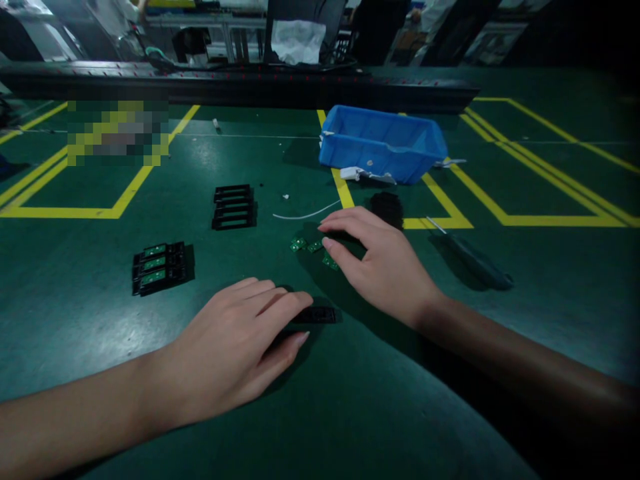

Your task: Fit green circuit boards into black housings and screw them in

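My left hand (240, 343) lies over a black plastic holder (317, 315) on the green mat, thumb and fingers closed round its left end. My right hand (373, 257) hovers with fingers stretched out and apart over several small green circuit boards (299, 244); its fingertips are just above them and hold nothing that I can see. To the left lies a black tray holding green boards (159, 267). Further back is a stack of black holders without boards (233, 207).
A blue plastic bin (383, 143) stands at the back right on a yellow line. A white cable (305, 215) lies before it, a dark brush-like lump (387, 207) beside it. A dark tool (473, 260) lies to the right. A black rail (240, 83) bounds the mat behind.
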`<state>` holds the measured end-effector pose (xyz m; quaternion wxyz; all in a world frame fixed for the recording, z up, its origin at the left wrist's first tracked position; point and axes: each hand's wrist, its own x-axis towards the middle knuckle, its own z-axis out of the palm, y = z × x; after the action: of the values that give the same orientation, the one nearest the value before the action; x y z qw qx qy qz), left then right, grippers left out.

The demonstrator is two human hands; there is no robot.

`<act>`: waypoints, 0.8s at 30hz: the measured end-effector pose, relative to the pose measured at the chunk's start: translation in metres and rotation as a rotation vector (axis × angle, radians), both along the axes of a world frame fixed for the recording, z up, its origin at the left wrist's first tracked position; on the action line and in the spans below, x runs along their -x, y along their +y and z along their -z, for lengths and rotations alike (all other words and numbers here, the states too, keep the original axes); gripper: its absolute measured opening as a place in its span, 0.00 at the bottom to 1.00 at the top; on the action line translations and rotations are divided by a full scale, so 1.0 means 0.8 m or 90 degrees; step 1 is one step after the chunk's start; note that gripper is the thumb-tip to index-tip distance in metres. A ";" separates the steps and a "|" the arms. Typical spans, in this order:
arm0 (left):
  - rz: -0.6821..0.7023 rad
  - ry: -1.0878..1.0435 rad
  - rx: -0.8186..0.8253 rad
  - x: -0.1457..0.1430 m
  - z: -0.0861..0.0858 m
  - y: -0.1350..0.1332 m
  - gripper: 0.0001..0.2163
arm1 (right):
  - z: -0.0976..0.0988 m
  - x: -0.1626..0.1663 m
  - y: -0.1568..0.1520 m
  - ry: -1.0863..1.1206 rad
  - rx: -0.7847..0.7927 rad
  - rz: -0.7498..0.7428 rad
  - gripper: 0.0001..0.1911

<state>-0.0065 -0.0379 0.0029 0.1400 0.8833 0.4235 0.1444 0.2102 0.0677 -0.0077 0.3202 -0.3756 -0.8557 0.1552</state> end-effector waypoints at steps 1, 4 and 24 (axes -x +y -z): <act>0.001 -0.001 0.000 0.000 0.000 0.000 0.13 | 0.000 0.000 -0.001 -0.005 0.000 -0.005 0.10; -0.001 0.000 -0.003 0.000 0.001 0.000 0.13 | -0.001 0.001 -0.005 -0.031 -0.008 -0.038 0.12; 0.006 -0.001 0.006 0.000 -0.002 -0.001 0.11 | 0.002 0.000 -0.009 -0.119 -0.015 -0.102 0.18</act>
<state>-0.0067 -0.0387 0.0044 0.1448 0.8845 0.4200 0.1426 0.2100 0.0604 -0.0090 0.2301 -0.3150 -0.9109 0.1345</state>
